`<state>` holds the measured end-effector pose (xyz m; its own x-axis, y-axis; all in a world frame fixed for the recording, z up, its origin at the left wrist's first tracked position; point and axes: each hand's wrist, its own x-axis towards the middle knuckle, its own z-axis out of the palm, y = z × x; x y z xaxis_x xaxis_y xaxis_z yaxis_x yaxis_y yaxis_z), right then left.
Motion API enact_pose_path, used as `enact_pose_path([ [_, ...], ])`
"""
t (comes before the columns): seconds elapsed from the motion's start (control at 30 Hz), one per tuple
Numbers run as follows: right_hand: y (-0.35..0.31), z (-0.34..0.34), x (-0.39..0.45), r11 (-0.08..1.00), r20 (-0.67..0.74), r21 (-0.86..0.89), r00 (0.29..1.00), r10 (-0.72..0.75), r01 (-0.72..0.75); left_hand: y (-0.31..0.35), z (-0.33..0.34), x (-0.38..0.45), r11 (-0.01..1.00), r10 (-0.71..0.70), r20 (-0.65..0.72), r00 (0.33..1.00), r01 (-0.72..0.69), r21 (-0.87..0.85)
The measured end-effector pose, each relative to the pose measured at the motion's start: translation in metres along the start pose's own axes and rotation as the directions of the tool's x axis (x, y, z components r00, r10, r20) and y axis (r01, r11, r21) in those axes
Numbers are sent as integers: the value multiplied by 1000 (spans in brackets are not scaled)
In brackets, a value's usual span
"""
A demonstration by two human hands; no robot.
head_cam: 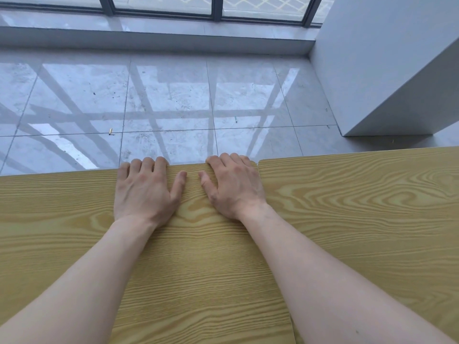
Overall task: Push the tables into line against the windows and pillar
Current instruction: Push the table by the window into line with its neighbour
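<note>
Both hands are lying flat on near table (198,244): left hand (146,192) and right hand (233,184), fingers pressed together, curling over far edge. Second table (360,207) abutting right. Windows (161,6) and pillar (385,58) well apart; next: pushing forward squarely.

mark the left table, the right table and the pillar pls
left table (198,256): head view, bare top between the forearms
right table (360,207): head view, middle of its top
pillar (387,70): head view, its broad pale face

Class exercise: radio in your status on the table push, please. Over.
Left hand and right hand flat on left table, fingers over far edge. Right table alongside. Open floor ahead; pillar front right.
</note>
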<state>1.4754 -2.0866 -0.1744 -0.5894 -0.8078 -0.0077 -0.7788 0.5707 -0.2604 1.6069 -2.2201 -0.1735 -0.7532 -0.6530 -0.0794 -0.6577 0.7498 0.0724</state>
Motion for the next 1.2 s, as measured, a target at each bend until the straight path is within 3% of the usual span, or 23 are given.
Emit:
enact_pose_path([
  [0.2,-1,-3,-1,1000,23,-11,1000,4,-3,-2,0,-1,1000,6,18,1000,-5,-5],
  [0.4,-6,-19,-2,1000,149,-19,989,14,-11,-9,-10,-11,997,36,27,999,-34,-75],
  [0.57,-6,-44,-23,999,147,25,989,29,-33,-2,-32,-38,991,39,29,999,-35,-128],
  [0.93,-8,-96,-127,990,205,-15,969,139,-139,11,-81,-127,987,80,16,997,-77,-138],
  [1.2,-45,-127,-241,977,196,-36,958,211,-208,10,-105,-240,982,120,28,992,-115,-150],
])
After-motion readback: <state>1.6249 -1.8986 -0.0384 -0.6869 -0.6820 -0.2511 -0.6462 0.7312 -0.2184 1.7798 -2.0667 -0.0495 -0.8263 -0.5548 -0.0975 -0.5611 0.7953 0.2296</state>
